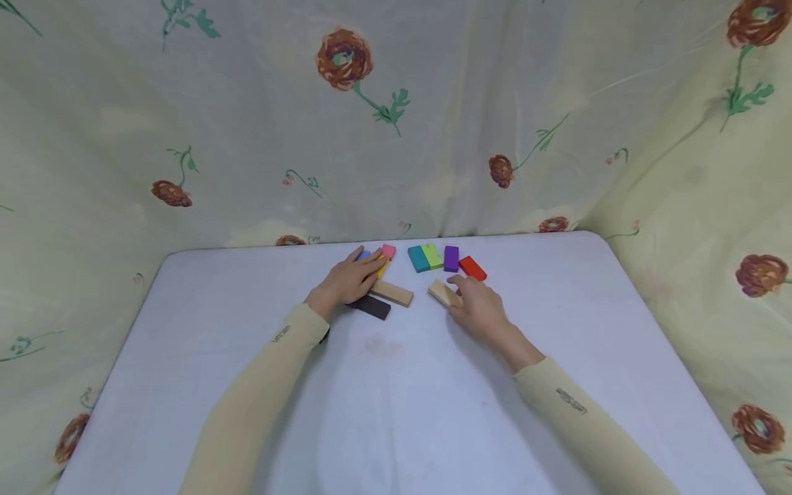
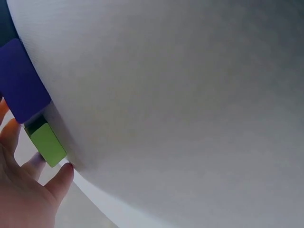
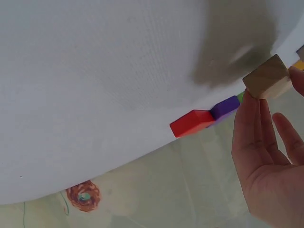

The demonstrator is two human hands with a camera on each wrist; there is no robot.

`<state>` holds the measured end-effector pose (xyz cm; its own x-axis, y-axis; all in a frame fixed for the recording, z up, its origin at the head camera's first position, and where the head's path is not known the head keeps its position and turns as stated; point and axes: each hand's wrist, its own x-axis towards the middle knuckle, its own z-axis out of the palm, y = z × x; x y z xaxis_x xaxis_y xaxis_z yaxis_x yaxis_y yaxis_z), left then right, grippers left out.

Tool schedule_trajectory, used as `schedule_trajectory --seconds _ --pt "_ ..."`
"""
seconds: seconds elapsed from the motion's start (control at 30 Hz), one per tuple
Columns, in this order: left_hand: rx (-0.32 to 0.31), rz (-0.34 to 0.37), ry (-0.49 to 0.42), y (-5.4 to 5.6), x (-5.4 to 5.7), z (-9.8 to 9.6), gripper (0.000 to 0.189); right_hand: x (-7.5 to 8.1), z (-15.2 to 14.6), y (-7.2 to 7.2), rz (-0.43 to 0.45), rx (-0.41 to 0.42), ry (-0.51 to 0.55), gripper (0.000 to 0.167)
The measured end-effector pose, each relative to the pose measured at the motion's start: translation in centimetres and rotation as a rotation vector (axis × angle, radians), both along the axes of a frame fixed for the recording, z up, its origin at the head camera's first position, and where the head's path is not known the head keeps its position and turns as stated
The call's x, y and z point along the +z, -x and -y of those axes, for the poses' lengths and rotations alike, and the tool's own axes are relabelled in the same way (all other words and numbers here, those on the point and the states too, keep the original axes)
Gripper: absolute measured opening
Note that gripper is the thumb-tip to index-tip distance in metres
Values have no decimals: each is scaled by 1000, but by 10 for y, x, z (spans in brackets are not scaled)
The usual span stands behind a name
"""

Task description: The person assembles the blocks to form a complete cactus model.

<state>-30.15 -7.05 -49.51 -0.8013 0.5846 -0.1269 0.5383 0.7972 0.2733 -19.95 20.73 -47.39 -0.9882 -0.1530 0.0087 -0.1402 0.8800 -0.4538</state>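
My left hand (image 1: 351, 278) lies over a cluster of wooden blocks, its fingers spread and fairly straight. Beneath or beside the fingers show a blue block (image 1: 364, 255), a yellow block (image 1: 382, 267) and a pink block (image 1: 388, 251). In the left wrist view the fingers are close to a violet-blue block (image 2: 23, 83) and a green block (image 2: 48, 145); contact is unclear. Between thumb and fingers, my right hand (image 1: 481, 308) pinches a pale wooden block (image 1: 443, 293), its end (image 3: 267, 77) facing the right wrist camera.
Near the left hand lie a tan block (image 1: 392, 293) and a black block (image 1: 372, 307). Toward the back edge are teal (image 1: 418, 259), lime green (image 1: 432, 256), purple (image 1: 452, 258) and red (image 1: 473, 268) blocks. Flowered cloth (image 1: 396, 165) hangs behind the white table (image 1: 396, 412).
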Motion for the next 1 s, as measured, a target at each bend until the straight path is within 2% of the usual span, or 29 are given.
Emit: schedule_trajectory --seconds 0.23,0.4,0.57,1.0 --pt "-3 -4 -4 -1 3 -1 52 8 1 -18 63 -19 43 49" --pt "4 -13 19 -1 -2 0 53 9 0 -30 49 -3 44 49" --pt "2 -24 27 -2 -3 3 54 8 -2 -37 23 20 40 48" --pt "-23 -6 28 -5 5 13 54 10 7 -54 129 2 48 49"
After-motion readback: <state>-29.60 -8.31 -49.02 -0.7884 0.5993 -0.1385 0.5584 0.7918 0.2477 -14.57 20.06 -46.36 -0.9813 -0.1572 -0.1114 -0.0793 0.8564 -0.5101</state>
